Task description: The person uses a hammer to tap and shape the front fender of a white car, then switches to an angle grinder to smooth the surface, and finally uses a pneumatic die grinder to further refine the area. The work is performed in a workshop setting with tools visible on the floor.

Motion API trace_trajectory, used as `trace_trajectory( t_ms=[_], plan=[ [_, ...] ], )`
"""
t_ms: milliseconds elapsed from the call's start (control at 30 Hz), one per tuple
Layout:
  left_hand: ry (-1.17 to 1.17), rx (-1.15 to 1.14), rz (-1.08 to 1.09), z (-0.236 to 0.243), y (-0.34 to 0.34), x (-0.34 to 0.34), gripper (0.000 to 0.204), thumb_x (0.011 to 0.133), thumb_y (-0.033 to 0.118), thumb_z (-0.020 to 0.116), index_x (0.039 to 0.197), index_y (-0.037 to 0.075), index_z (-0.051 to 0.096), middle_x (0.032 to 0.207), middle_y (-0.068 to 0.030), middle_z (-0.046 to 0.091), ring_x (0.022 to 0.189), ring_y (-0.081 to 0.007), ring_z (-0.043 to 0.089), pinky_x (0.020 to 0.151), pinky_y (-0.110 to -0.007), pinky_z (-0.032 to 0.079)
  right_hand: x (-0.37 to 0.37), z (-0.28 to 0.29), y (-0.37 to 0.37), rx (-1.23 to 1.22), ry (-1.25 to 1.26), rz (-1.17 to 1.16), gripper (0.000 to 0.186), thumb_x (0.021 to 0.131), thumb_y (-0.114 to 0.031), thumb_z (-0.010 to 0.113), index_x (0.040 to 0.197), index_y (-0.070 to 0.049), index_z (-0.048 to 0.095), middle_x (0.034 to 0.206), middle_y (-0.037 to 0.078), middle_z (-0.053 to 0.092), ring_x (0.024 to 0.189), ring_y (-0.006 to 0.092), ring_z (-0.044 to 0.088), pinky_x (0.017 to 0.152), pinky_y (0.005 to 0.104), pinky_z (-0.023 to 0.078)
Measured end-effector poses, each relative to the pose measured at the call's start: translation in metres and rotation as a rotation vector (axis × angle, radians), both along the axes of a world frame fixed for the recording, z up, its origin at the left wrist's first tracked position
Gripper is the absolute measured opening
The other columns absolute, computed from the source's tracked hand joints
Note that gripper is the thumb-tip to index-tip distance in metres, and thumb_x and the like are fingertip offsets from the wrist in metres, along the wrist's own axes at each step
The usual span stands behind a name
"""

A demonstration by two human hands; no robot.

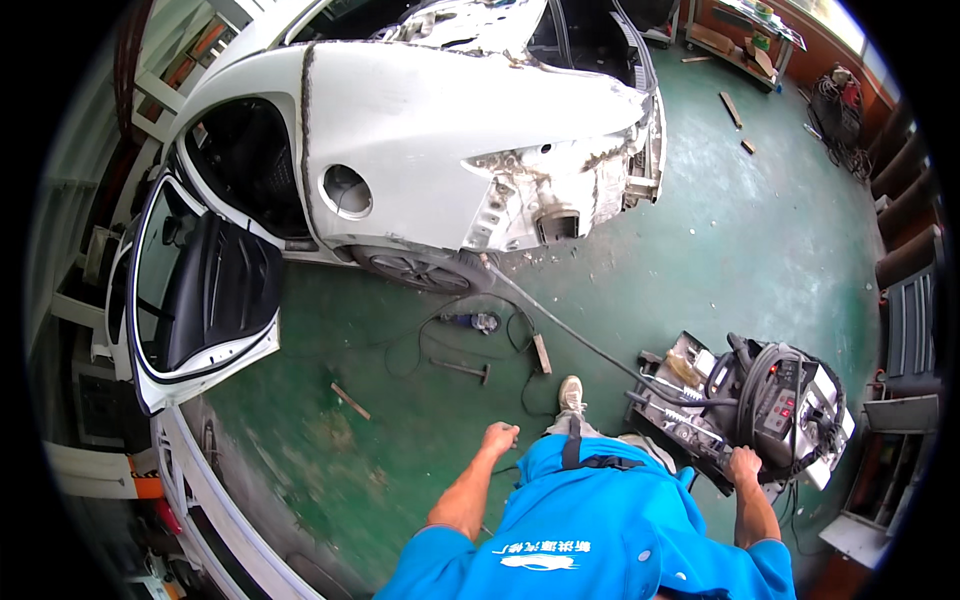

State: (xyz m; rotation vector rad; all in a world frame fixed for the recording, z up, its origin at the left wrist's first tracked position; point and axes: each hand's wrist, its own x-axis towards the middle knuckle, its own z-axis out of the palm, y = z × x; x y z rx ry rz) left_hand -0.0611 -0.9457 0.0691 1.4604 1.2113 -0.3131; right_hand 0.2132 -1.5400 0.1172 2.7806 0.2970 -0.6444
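Note:
My left hand (500, 438) hangs in front of my body above the green floor, its fingers curled and nothing visible in them. To the right, my right hand (743, 465) is closed at the near edge of a wheeled welding machine (780, 405), against something dark that I cannot make out. The machine's front tray (655, 415) holds metal tools and fittings. Black cable loops hang over its control panel. A thick grey cable (575, 332) runs from the machine to the rear wheel (420, 268) of a white car body (410, 130).
An angle grinder (472, 321), a hammer (462, 370) and a wooden block (541, 353) lie on the floor amid thin cords. The car's door (215, 290) stands open at left. A loose white panel (225, 510) lies lower left. A cart (745, 45) stands at far right.

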Motion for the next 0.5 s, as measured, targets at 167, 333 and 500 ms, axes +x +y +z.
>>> trace_trajectory(
  t_ms=[167, 333, 500],
  plan=[
    [0.032, -0.021, -0.037, -0.006, 0.004, -0.006, 0.031, 0.094, 0.023, 0.068, 0.104, -0.006, 0.070, 0.086, -0.0130, 0.073, 0.073, -0.0195, 0.070, 0.066, -0.036, 0.057, -0.017, 0.050, 0.040, 0.093, -0.069, 0.094, 0.021, 0.076, -0.017, 0.066, 0.091, -0.003, 0.070, 0.102, 0.017, 0.065, 0.105, 0.0367, 0.062, 0.084, 0.0474, 0.054],
    [-0.058, 0.037, 0.021, 0.019, 0.009, 0.005, 0.029, 0.095, 0.023, 0.067, 0.105, -0.004, 0.068, 0.085, -0.0117, 0.071, 0.070, -0.0189, 0.068, 0.065, -0.035, 0.057, -0.035, 0.069, 0.095, 0.382, -0.002, -0.097, 0.032, 0.073, -0.025, 0.071, 0.095, -0.001, 0.067, 0.107, 0.022, 0.066, 0.105, 0.0401, 0.063, 0.091, 0.0492, 0.052],
    [-0.126, 0.080, 0.138, 0.054, -0.026, -0.042, 0.032, 0.097, 0.027, 0.063, 0.116, 0.002, 0.066, 0.095, -0.0096, 0.072, 0.080, -0.0180, 0.070, 0.072, -0.032, 0.054, -0.062, 0.023, 0.120, 0.643, 0.295, -0.163, 0.049, 0.073, -0.035, 0.075, 0.110, -0.004, 0.074, 0.107, 0.022, 0.073, 0.104, 0.0366, 0.069, 0.095, 0.0426, 0.054]
  ],
)
